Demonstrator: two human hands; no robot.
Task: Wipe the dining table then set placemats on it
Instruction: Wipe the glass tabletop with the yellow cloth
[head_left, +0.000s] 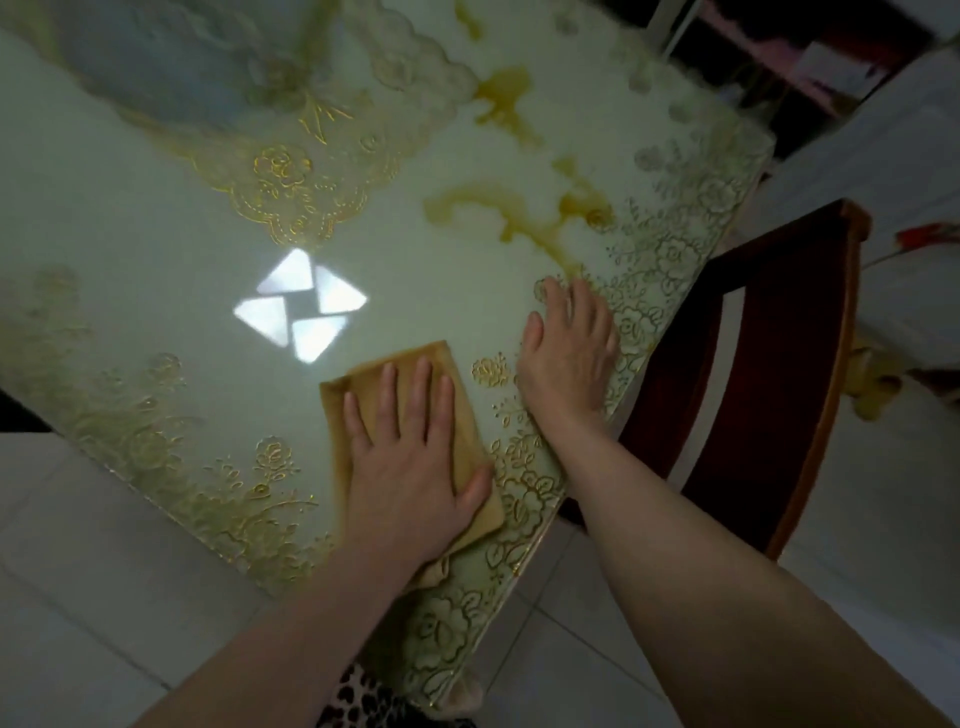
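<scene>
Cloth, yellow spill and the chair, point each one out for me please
cloth (358, 387): head view, bare upper-left part beyond the fingertips.
yellow spill (511, 218): head view, middle of the nearer streak.
chair (779, 332): head view, dark wooden backrest panel.

No legible text, labels, brand marks, numbers or signs in the head view. Gold markings on the bench (156, 249) cover are embossed flowers and scrollwork only, along its edges at lower left and right of frame; no characters among them. Bright four-part shape at centre left of frame is a light reflection, not a sign. Items at upper right of frame are too blurred to read.
</scene>
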